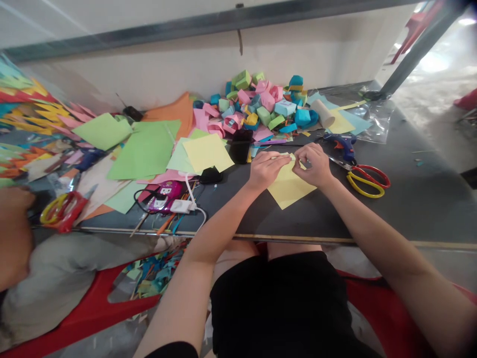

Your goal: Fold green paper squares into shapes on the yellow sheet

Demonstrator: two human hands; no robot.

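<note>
A sheet of yellow paper [290, 193] lies on the dark table, one corner pointing towards me. At its far edge, my left hand [269, 168] holds the paper, its fingers close together and pointing right. My right hand [313, 161] is curled, thumb and index finger pinched on the same edge, close to the left fingertips. The fingers partly hide that edge, so its shape there is unclear. Right of my right hand lie scissors [367, 180] with red and yellow handles and a blue glue gun [345, 145].
Behind my hands is a heap of folded paper pieces [264, 102] in several colours, with a cardboard tube [322, 113] beside it. To the left are green paper sheets [147, 149], a black phone [240, 145] and a purple power strip [167, 195]. A co-worker's arm [13, 233] shows far left.
</note>
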